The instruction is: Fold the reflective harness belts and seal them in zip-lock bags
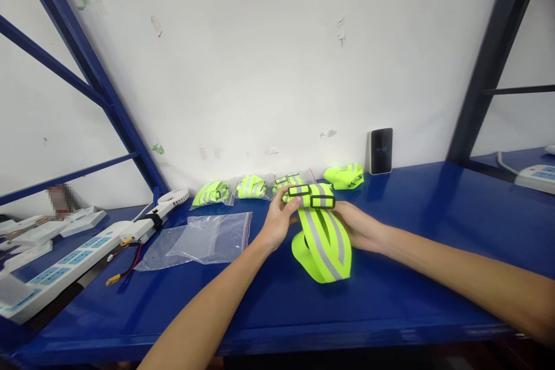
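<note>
Saw someone holding a neon reflective vest (323, 245) up by its strap, the lower loop hanging down to a blue steel bench (277, 324). Their left hand (277, 221) had its fingers curled closed around the black buckles (311, 196), and the right hand (358, 228) was pinching the strap from the other side. A clear zip bag (208, 241) lay just left, with bagged vests (250, 187) along the wall.

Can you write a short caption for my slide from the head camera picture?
Left hand and right hand hold a neon yellow reflective strap with black buckles over a blue table.
</note>
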### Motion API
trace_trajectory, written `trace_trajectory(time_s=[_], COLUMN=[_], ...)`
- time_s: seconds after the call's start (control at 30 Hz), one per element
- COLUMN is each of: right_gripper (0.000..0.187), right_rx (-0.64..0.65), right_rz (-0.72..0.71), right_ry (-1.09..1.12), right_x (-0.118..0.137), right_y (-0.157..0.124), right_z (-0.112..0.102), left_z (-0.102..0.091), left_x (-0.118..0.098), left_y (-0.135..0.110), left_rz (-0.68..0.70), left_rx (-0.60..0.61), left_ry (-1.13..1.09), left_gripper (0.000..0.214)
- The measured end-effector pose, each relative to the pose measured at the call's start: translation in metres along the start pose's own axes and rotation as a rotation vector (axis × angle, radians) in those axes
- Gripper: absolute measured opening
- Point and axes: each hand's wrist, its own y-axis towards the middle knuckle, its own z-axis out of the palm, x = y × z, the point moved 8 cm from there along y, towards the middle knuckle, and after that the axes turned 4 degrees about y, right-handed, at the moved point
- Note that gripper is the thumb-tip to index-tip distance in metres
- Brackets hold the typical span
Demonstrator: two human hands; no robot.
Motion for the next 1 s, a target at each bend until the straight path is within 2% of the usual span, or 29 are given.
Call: trace_trajectory(time_s=[0.1,0.23,0.37,0.47,0.57,0.67,0.73,0.83,1.0], right_gripper=[0.025,0.026,0.029,0.033,0.041,0.049,0.046,0.037,0.03], right_rx=[-0.001,-0.05,-0.102,-0.037,0.138,0.335,0.4,0.37,0.133], right_rz=[-0.063,-0.24,-0.355,-0.404,-0.325,-0.131,-0.04,-0.014,-0.078], right_ry=[-0.07,-0.264,-0.383,-0.398,-0.323,-0.204,-0.14,-0.075,-0.068], right_x=[0.0,0.012,0.024,0.029,0.026,0.02,0.019,0.02,0.016], right_y=[0.002,-0.001,-0.004,-0.002,-0.001,-0.005,-0.009,-0.01,-0.003], right_z=[-0.004,-0.01,-0.012,-0.009,0.0,0.01,0.013,0.013,-0.003], left_z=[0.006,0.012,0.015,0.014,0.007,-0.002,-0.005,-0.003,0.009], left_x=[-0.003,-0.005,-0.006,-0.011,-0.016,-0.018,-0.019,-0.023,-0.033], left_y=[-0.003,-0.006,-0.006,-0.006,-0.005,-0.003,-0.002,-0.003,-0.007], left_rz=[0.007,0.008,0.012,0.027,0.032,0.038,0.037,0.086,0.222], left_rx=[0.069,0.119,0.158,0.177,0.169,0.152,0.153,0.165,0.22], left_ry=[0.0,-0.004,-0.016,-0.018,-0.043,-0.012,0.044,0.146,0.263], left_gripper=[0.057,0.063,0.068,0.071,0.071,0.072,0.074,0.07,0.06])
